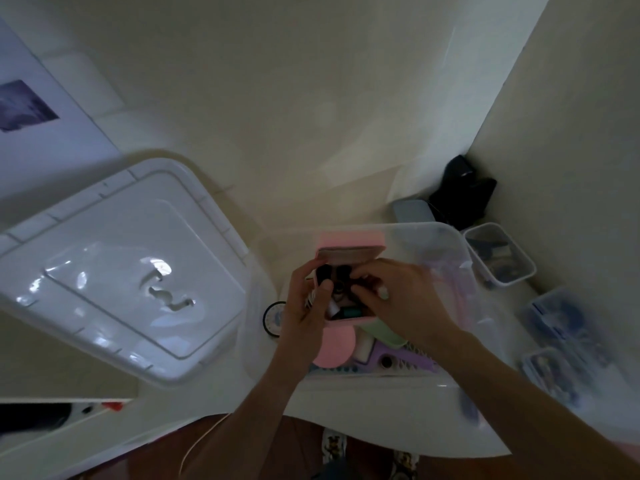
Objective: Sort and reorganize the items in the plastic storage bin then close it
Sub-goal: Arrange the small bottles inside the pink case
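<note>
Both hands meet over the clear bin (446,237). The left hand (304,306) grips the side of a small pink box (349,245). The right hand (398,299) has its fingers curled down into the box, pinching at small dark things, though what it holds is hard to see. The box lid stands open on the far side. The white bin lid (114,271) lies well off to the left

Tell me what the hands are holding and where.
The left hand grips the open pink case by its left side; the right hand reaches into it, its fingertips hidden.
</note>
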### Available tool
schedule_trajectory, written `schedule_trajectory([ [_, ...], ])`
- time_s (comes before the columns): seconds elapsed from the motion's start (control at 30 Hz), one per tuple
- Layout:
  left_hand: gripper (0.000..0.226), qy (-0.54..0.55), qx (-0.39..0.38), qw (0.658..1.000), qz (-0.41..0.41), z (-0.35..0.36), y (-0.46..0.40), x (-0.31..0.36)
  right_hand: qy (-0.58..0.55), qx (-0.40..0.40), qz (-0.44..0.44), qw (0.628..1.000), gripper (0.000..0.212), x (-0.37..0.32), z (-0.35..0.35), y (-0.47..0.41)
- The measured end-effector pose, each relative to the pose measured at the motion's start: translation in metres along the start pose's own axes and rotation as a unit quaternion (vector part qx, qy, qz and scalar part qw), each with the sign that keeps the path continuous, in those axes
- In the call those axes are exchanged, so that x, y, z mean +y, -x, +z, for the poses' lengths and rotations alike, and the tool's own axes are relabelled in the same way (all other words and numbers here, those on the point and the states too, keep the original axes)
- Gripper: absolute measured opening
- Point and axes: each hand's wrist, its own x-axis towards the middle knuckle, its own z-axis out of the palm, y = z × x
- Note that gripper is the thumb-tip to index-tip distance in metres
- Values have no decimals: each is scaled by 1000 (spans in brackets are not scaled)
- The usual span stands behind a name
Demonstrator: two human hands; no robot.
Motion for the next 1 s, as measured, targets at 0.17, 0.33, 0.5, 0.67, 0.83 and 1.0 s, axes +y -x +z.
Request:
schedule_trajectory([
  [0.17, 36, -5, 2, 1000, -10, -4, 0, -5, 7, -33, 40, 999, 19, -1, -2, -3],
  [0.33, 39, 12, -25, 999, -33, -5, 4, -4, -16, -60, 79, 995, 24, -4, -5, -1],
  [0.5, 43, 35, -47, 998, -35, -6, 6, 0, -70, -15, 124, 990, 25, -5, -10, 0],
  [0.67, 48, 64, -67, 995, -33, -5, 6, 2, -35, -55, 65, 996, 36, -9, -3, 1],
  [0.83, 50, 99, -72, 991, -57, -5, 7, 0, -31, -86, 63, 994, 24, -18, -4, 2],
  [1.0, 44, 129, -72, 986, -78, -3, 10, 2, -40, -49, 61, 996, 22, -24, 0, 8],
])
